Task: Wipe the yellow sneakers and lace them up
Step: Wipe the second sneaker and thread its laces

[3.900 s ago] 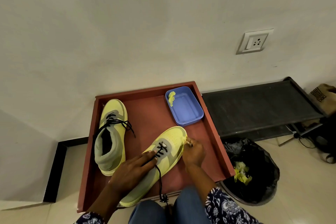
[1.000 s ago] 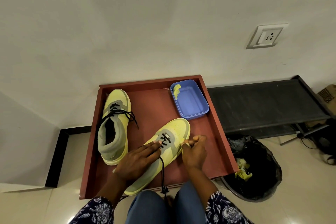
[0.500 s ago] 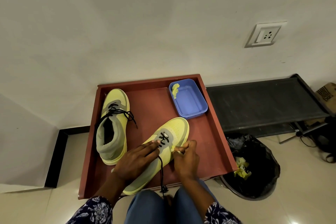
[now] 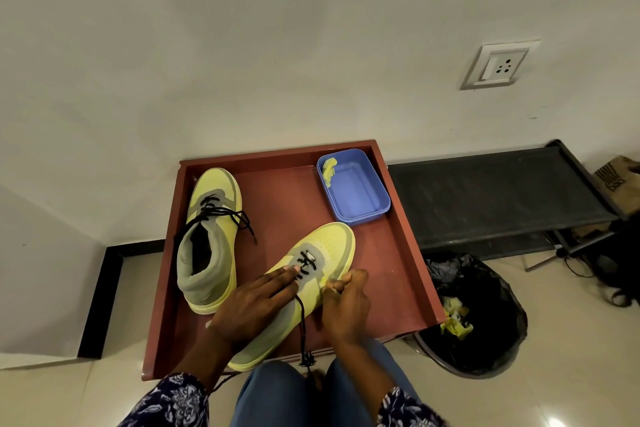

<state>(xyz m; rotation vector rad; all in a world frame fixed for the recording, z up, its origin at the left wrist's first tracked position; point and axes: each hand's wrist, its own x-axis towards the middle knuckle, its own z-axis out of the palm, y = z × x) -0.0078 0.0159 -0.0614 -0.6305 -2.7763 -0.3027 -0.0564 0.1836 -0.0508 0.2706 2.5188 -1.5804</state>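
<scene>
Pale wall w/ a socket plate (image 4: pixel 496 65) behind, glossy tile floor below, and a red-brown tray (image 4: pixel 398 236) carrying the action. Left hand (image 4: pixel 254 303) lies flat, fingers straight, pressing on the near sneaker (image 4: pixel 329 243) by its black lace (image 4: pixel 302 319), which trails down toward the knees. Right hand (image 4: pixel 346 302) just beside it, fingertips pinching a small yellow wipe (image 4: pixel 323 279) against the shoe's side. Second sneaker (image 4: pixel 211 239) sits beyond the left hand, laces loose. Blue tub (image 4: pixel 356 191) past the right hand, yellow scrap inside. Black bin (image 4: pixel 474 315) to the right hand's outer side.
</scene>
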